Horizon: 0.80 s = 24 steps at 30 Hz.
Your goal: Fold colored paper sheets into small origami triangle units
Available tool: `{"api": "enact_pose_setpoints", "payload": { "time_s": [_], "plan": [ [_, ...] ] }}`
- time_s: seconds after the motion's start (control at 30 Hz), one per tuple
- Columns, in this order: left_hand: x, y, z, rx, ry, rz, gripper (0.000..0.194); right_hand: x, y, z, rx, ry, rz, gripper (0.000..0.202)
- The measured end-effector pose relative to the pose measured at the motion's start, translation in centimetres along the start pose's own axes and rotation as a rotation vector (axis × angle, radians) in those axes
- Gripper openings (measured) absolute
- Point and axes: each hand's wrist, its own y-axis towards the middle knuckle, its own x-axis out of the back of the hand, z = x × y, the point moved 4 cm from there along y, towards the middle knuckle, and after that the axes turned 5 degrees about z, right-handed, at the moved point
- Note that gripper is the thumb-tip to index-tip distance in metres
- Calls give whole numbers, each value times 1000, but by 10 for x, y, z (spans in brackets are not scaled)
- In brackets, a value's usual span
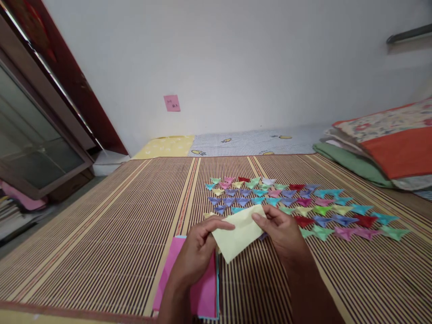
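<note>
A pale yellow sheet of paper (238,234) is held up between my two hands, tilted, with one corner pointing down. My left hand (200,240) grips its left edge, the index finger lying across the front. At the upper right corner my right hand (281,229) pinches the sheet, thumb in front. Below my left forearm lies a stack of coloured paper (204,292), magenta on top with light blue edges showing. Beyond the sheet, several rows of small folded paper shapes (259,192) in many colours spread to the right; some are hidden behind my hands.
A striped bamboo mat (111,225) covers the surface. Folded bedding and a pillow (398,148) are piled at the right. Patterned cloth (249,143) runs along the wall, which bears a pink note (172,103). A glass-fronted cabinet (37,130) stands at the left.
</note>
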Motion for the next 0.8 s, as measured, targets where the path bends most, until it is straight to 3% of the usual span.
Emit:
{"api": "enact_pose_setpoints", "payload": {
  "time_s": [0.1,0.23,0.33,0.43,0.6,0.7,0.8],
  "plan": [
    [6,-2,0,46,-146,3,23,1,-2,1,37,-57,-52,29],
    [8,-2,8,149,-127,-59,30,-9,-7,9,82,-155,35,21],
    [-3,-1,17,235,-98,49,26,-18,-11,14,98,-211,150,18],
    [-12,-1,24,293,-114,99,32,-22,-10,15,109,-226,180,17],
    [-18,0,24,260,-70,60,31,-22,-7,8,43,-196,98,26],
    [-23,0,25,272,-54,124,31,-20,-7,7,76,-214,18,23],
    [-23,-1,29,330,-118,165,32,-15,-6,8,117,-74,-89,22]
  ]
}}
